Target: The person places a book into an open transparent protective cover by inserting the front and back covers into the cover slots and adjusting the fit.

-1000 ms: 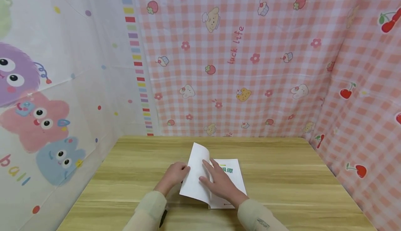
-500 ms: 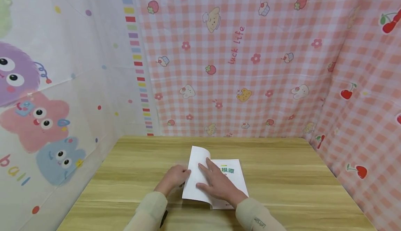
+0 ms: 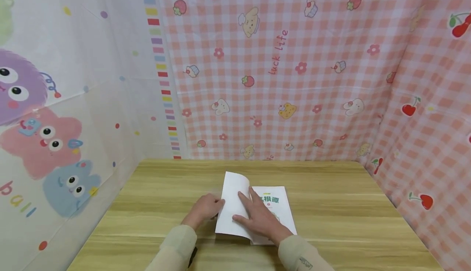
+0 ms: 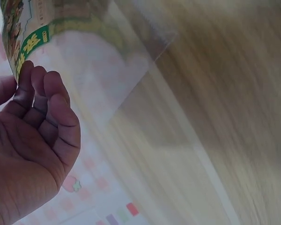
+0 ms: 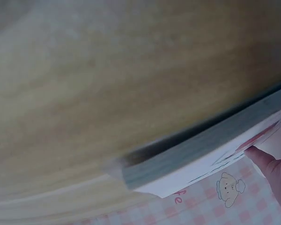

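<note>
Book (image 3: 270, 200): slid slightly toward 3 o'clock since earlier, right hand (image 3: 259, 216) along with it; mid-table (image 3: 331, 213), head view.
Right hand: fingers spread against raised cover (image 3: 228, 205), gripping nothing.
Left hand (image 3: 203, 209): book's 9 o'clock; left wrist view, pinching cover edge.
Page edges (image 5: 201, 156): right wrist view, 4 o'clock.
Opening: cover lifted, title page (image 3: 285, 207) exposed; seemingly left, laying cover flat.

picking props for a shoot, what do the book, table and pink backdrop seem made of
Book: paper, looks matte; its lifted part curves without glare.
Table: wood or wood-look laminate, low sheen; streaky grain.
Pink backdrop: probably thin fabric or plastic, matte; fold creases show.
</note>
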`<state>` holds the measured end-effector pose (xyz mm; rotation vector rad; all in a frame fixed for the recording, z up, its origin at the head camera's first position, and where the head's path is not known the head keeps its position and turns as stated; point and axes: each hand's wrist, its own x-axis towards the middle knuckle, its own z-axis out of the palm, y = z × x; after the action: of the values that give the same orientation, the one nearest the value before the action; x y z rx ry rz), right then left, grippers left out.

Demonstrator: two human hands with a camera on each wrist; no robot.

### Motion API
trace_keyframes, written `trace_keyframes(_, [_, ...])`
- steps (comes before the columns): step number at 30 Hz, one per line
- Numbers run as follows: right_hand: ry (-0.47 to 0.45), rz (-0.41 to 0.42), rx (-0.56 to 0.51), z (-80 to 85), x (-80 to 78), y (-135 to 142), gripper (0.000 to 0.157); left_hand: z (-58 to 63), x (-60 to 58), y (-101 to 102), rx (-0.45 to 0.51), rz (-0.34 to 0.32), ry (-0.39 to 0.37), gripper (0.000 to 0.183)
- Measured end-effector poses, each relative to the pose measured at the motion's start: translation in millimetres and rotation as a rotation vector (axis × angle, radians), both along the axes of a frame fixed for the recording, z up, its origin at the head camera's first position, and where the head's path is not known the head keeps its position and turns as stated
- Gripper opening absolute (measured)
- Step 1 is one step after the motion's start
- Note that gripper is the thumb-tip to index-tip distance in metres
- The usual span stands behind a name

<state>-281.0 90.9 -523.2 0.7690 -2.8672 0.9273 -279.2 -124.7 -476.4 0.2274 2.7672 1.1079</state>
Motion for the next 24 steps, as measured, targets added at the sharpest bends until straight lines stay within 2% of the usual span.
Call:
trace_keyframes(5, [-0.019,0.003,-0.006,-4.7,-0.2,2.7,0.081,-2.6,3.4,7.9,-0.016,-0.040,-0.011,0.043])
trace_keyframes(12, [0.012,0.044,0.001,-7.0,-2.0,4.0,0.074,-16.5,1.7,11.6,-0.100,-0.033,-0.014,0.043])
trace_keyframes(18, [0.023,0.055,0.067,-13.3,-2.8,1.0,0.073,-25.9,1.3,11.6,-0.209,-0.028,0.097,0.040])
trace_keyframes(22, [0.028,0.055,0.102,-10.5,-0.4,-2.8,0.072,-31.4,1.0,12.5,-0.273,0.006,0.196,0.020])
trace_keyframes(24, [0.022,0.049,0.106,-7.8,0.8,-4.2,0.072,-35.3,0.3,13.2,-0.272,0.002,0.237,0.021])
